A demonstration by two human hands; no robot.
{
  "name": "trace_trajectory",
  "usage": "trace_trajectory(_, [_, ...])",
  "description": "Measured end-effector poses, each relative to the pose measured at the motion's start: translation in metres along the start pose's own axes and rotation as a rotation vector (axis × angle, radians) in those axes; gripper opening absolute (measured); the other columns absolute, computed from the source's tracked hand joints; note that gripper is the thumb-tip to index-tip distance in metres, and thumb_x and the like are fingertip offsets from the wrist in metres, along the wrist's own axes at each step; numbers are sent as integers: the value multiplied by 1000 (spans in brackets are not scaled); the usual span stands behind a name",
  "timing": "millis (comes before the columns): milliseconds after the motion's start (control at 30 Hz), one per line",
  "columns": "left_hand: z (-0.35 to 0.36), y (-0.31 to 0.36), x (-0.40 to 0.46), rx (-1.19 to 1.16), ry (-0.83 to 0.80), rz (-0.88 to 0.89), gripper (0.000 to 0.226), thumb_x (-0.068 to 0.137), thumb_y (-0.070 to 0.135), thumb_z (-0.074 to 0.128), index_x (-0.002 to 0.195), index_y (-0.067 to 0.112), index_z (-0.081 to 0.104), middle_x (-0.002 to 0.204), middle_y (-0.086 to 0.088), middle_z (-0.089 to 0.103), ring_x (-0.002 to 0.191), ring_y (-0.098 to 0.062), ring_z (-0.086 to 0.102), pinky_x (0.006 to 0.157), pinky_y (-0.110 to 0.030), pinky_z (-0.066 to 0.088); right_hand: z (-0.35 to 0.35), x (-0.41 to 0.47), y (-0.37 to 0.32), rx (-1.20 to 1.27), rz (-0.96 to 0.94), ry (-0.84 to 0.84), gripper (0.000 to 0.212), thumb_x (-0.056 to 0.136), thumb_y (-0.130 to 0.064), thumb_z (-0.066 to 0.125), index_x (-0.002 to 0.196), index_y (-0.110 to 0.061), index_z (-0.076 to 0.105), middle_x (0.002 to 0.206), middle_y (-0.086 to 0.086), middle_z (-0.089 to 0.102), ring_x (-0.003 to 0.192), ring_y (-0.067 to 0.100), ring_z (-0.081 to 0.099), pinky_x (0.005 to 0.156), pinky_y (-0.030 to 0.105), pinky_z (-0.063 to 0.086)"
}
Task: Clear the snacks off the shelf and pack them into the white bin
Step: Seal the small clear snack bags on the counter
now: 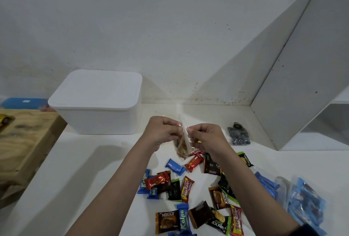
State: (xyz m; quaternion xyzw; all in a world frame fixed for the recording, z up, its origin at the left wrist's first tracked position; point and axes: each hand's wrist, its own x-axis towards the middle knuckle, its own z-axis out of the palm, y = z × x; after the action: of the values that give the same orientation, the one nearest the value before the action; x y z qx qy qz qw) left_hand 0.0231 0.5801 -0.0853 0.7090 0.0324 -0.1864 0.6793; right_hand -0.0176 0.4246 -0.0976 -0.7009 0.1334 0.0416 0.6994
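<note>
White bin (pixel 98 116) sits at the back of the shelf (pixel 94 160) with its lid (pixel 96 88) on, so I think nothing can go in yet. Left hand (pixel 163 131) and right hand (pixel 207 136) both pinch the top of a clear bag (pixel 182 146) above the shelf. Many snacks (pixel 187 188) lie loose on the shelf. Most of the job looks left.
</note>
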Motion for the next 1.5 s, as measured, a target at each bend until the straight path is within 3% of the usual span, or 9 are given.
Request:
trace_trajectory(167, [5,5,-2,-39,23,15,8,78,-10,67,82,-3,69,76,-14,68,59,-12,70,69,-28,59,-2,3,4,48,-32,7,7,87,-13,66,85,-9,71,73,4,66,71,16,61,65,28,53])
trace_trajectory(333, [13,14,2,-182,88,15,7,79,-12,64,84,-7,66,77,-15,67,66,-17,69,73,-29,59,-12,-1,26,-5,-204,28,55,74,-56,68,115,-21,62,109,-3,68,105,12,63,87,31,52])
trace_trajectory(500, [28,20,4,-263,106,26,9,80,-8,65,86,-2,67,81,-13,68,79,-21,69,78,-30,58,-16,-1,58,-236,-237,31,79,63,-44,82,130,-32,44,123,-16,53,113,1,51,76,12,46])
trace_trajectory(733, [51,13,21,-280,80,72,11,85,5,65,96,8,67,89,-9,71,88,-17,70,83,-30,57,-22,22,68,-202,-303,319,21,85,-19,68,104,-17,59,97,-4,65,96,15,64,73,22,55])
trace_trajectory(867, [56,-21,53,78,202,82,40,81,29,72,116,19,56,114,2,58,107,-14,55,86,-27,46,-47,35,78,-55,-195,353,25,83,-28,70,101,-19,55,102,-1,68,100,15,66,82,41,58])
trace_trajectory(967, [63,-48,72,216,15,-61,59,81,26,72,132,15,45,126,2,51,119,-14,46,95,-27,40,-71,45,83,-47,-122,338,24,84,-35,67,99,-22,53,101,4,69,98,16,66,80,42,59])
trace_trajectory(1233, [122,-81,113,177,-1,-189,19,86,12,67,101,4,61,100,-14,64,84,-19,63,60,-19,54,-123,96,97,-35,16,366,25,92,-31,59,110,-16,52,99,-3,62,86,6,62,62,21,56])
trace_trajectory(1333, [139,-93,137,221,112,-197,21,85,21,68,98,6,62,108,-18,65,96,-29,65,75,-34,57,-138,121,104,-124,15,373,21,96,-18,50,117,-16,52,104,-3,54,96,9,57,64,13,49])
trace_trajectory(1500, [161,-104,169,345,147,-177,30,87,24,64,109,3,63,116,-14,65,104,-27,62,91,-41,53,-150,158,119,-278,78,233,34,94,-8,49,128,-12,50,126,6,56,116,23,55,93,40,52])
